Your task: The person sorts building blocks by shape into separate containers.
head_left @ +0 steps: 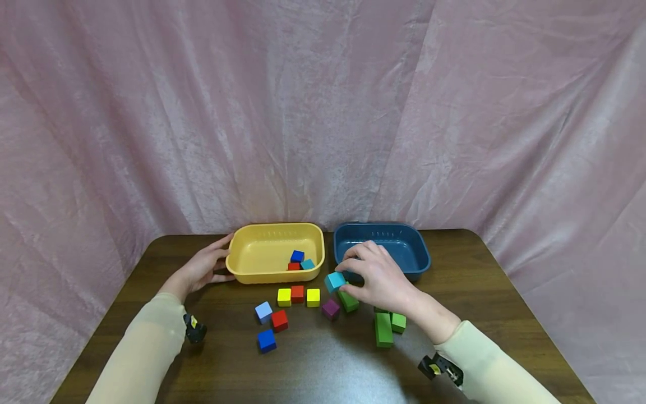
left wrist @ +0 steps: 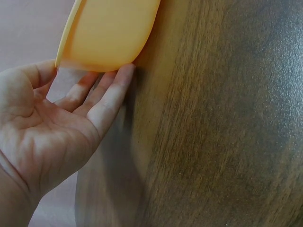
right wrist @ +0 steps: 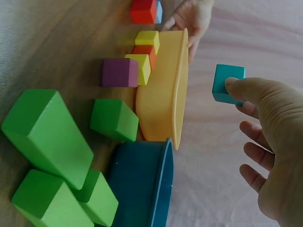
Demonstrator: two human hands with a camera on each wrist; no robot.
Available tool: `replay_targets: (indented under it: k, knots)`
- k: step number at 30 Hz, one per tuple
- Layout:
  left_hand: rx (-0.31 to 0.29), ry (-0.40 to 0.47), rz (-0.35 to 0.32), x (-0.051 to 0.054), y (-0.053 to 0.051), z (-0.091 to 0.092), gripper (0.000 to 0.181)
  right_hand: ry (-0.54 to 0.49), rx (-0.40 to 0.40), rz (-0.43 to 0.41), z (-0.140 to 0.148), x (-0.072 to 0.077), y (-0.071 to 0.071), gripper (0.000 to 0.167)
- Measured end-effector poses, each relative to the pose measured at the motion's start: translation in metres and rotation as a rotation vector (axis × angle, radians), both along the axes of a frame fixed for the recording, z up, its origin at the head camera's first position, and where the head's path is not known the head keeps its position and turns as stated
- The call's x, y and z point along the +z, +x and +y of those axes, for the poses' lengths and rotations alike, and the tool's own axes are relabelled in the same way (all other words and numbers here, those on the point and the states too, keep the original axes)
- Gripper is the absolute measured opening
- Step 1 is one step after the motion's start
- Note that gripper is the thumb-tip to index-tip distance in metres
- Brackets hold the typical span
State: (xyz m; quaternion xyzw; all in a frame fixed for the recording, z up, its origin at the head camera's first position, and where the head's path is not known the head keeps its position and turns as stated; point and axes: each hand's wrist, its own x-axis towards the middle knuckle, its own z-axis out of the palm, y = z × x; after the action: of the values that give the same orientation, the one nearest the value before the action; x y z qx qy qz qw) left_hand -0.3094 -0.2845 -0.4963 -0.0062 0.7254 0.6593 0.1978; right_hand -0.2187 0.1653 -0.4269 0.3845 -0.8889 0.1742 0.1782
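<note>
My right hand (head_left: 375, 275) pinches a light blue cube (right wrist: 228, 85) between thumb and fingers, raised above the table by the front left corner of the dark blue tray (head_left: 421, 247). Its other fingers are spread apart in the right wrist view. At the left end of the yellow tray (head_left: 242, 269), my left hand (left wrist: 61, 118) touches the wall and rim with its fingertips and thumb, palm away from the plastic. Inside the yellow tray lie a blue cube (head_left: 298, 256), a red cube (head_left: 294, 266) and another light blue cube (head_left: 307, 264).
Before the trays lie yellow cubes (head_left: 284, 297), red cubes (head_left: 280, 321), a pale blue cube (head_left: 263, 312), a blue cube (head_left: 266, 341) and a purple cube (head_left: 331, 309). Several green blocks (head_left: 383, 330) lie under and beside my right forearm. A pink curtain (head_left: 323, 112) hangs behind the table.
</note>
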Motion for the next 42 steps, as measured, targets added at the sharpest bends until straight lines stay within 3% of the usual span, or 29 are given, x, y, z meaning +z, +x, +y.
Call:
replay_targets:
  k: [16, 26, 42]
  knots:
    - [0.006, 0.013, 0.0, -0.002, 0.0, 0.001, 0.062, -0.028, -0.057, -0.018, -0.022, 0.013, -0.019, 0.029]
    - [0.004, 0.008, 0.006, -0.001, 0.001, 0.001, 0.062, -0.052, -0.077, 0.015, -0.039, 0.019, -0.036, 0.03]
    - [-0.015, 0.015, 0.026, -0.001, 0.001, -0.002, 0.064, -0.013, -0.168, -0.05, -0.053, 0.022, -0.057, 0.032]
